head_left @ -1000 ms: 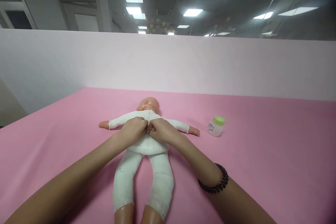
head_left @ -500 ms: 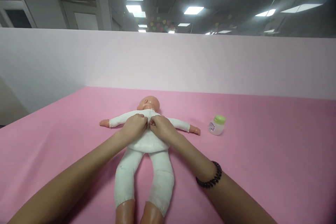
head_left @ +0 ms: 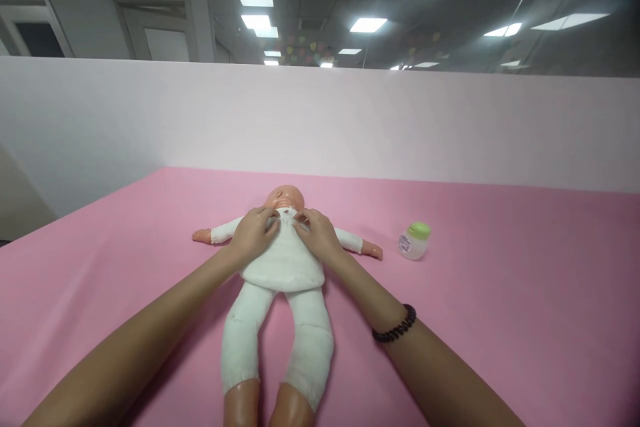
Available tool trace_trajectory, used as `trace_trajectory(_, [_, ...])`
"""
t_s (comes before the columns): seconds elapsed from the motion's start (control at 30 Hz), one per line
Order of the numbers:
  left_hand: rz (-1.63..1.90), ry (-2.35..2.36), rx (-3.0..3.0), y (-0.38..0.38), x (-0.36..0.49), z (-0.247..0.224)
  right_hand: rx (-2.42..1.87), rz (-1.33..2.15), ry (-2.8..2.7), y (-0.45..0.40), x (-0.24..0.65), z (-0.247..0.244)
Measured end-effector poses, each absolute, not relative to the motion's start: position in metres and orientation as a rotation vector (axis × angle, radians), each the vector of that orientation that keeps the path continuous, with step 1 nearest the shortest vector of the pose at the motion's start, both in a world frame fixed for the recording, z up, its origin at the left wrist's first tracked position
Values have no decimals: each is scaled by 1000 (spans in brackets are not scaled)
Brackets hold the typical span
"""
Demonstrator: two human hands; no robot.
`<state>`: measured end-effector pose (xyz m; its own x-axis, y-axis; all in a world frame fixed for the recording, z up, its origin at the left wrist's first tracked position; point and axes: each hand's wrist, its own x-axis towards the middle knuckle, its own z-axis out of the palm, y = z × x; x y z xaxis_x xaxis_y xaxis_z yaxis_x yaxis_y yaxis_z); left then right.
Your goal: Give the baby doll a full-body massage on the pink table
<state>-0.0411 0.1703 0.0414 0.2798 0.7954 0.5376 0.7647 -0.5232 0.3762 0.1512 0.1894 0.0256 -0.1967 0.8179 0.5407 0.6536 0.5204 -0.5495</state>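
Observation:
A baby doll (head_left: pixel 284 257) with a white cloth body lies on the pink surface, arms stretched out sideways and legs toward me. Its bare plastic head (head_left: pixel 285 196) is at the far end, turned so that no face shows. My left hand (head_left: pixel 255 233) rests on the left of the doll's upper torso, fingers bent a little and thumb apart. On the other side lies my right hand (head_left: pixel 318 233), also with loosely curved, parted fingers by the gathered neck cloth (head_left: pixel 287 215). Neither hand grips anything that I can see.
To the right of the doll stands a small clear jar (head_left: pixel 413 244) with a green lid. A pink cover (head_left: pixel 500 293) spreads under everything. Behind it rises a white partition (head_left: pixel 350 123). A black coiled band (head_left: pixel 396 327) circles my right wrist.
Both hands have moved apart from the middle of the doll's torso and slightly up toward its shoulders. Their closed fingers have loosened, and the neck cloth shows between them.

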Motion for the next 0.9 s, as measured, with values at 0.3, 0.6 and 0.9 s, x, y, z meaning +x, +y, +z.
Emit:
trace_trajectory(0.3, [1054, 1540, 2468, 175, -38, 37, -1241, 216, -2030, 186, 142, 25])
trace_trajectory(0.6, [1220, 1541, 2374, 183, -37, 20, -1361, 55, -2133, 183, 135, 26])
trace_trajectory(0.9, [1618, 1248, 1992, 185, -47, -7, -1352, -26, -2138, 182, 135, 17])
